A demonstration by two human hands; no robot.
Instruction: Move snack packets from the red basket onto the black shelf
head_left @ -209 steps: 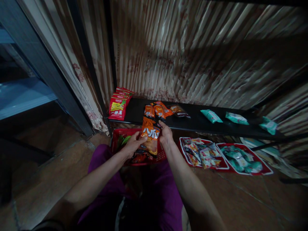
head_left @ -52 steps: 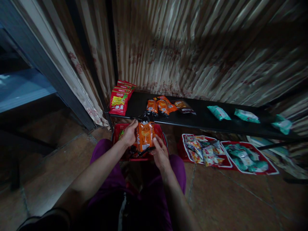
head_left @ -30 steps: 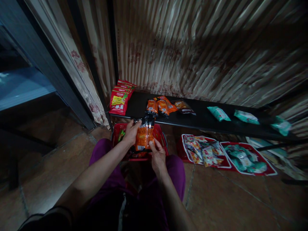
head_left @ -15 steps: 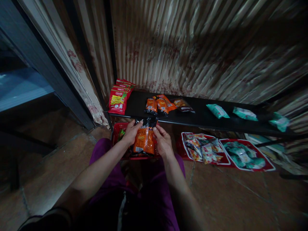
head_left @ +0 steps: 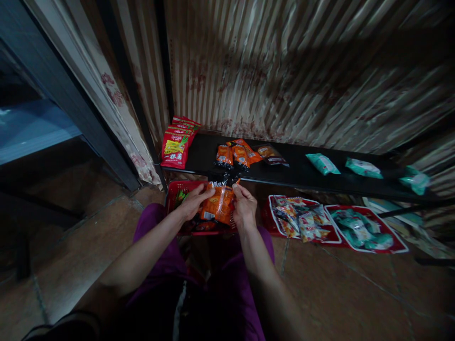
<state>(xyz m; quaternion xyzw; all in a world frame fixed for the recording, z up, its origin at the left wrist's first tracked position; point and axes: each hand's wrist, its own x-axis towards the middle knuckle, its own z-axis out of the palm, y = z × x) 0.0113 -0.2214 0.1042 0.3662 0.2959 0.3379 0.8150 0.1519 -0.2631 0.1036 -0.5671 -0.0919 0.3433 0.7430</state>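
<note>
An orange snack packet [head_left: 217, 206] with a black top edge is held over a red basket [head_left: 173, 192] on the floor. My left hand [head_left: 195, 201] grips the packet's left side and my right hand [head_left: 242, 207] grips its right side, fingers pinched at the top corner. Just beyond, several orange packets [head_left: 232, 155] lie on a low black shelf [head_left: 291, 176].
Red snack bags [head_left: 176, 144] stand at the shelf's left end; teal packets [head_left: 323, 164] lie along its right part. Two red trays [head_left: 359, 229] of mixed packets sit on the tiled floor under the shelf. A striped curtain hangs behind; a dark door frame stands at left.
The orange packet has been turned and tilted in my hands, and my right hand has shifted from its lower edge to its upper right corner. The shelf items have not moved.
</note>
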